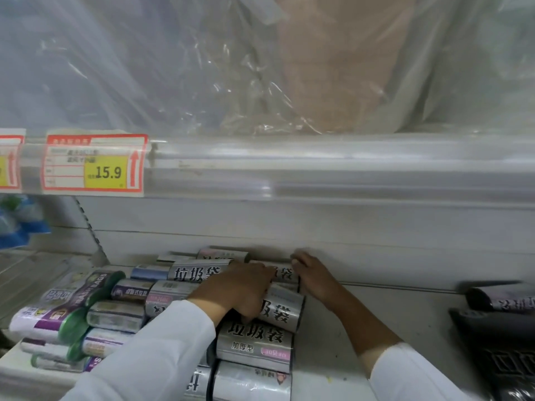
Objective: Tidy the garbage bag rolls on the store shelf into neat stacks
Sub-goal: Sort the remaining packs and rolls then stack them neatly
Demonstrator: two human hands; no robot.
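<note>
1. Garbage bag rolls (254, 340), silver-wrapped cylinders printed with black characters, are stacked on the white store shelf (362, 319) directly under and between the two hands.
2. The left hand (240, 287) is laid palm-down, fingers curled over a silver roll (279, 309) in the upper row; a flat press rather than a closed grasp is judged.
3. The right hand (312, 273) is set against the far right end of the stack, fingers bent around the rearmost roll (285, 274); how firmly it is held cannot be told.
4. Risk: the tilted roll under the left hand could be pushed off sideways onto the bare shelf, since nothing braces it beyond the right hand.
5. "垃圾袋" and "加厚型" are read on the wrappers; "TRASH BAGS" is read on the purple-and-green packs (66, 311) left of the left hand; "15.9" is shown on the yellow price tag (94, 164) above.
</note>
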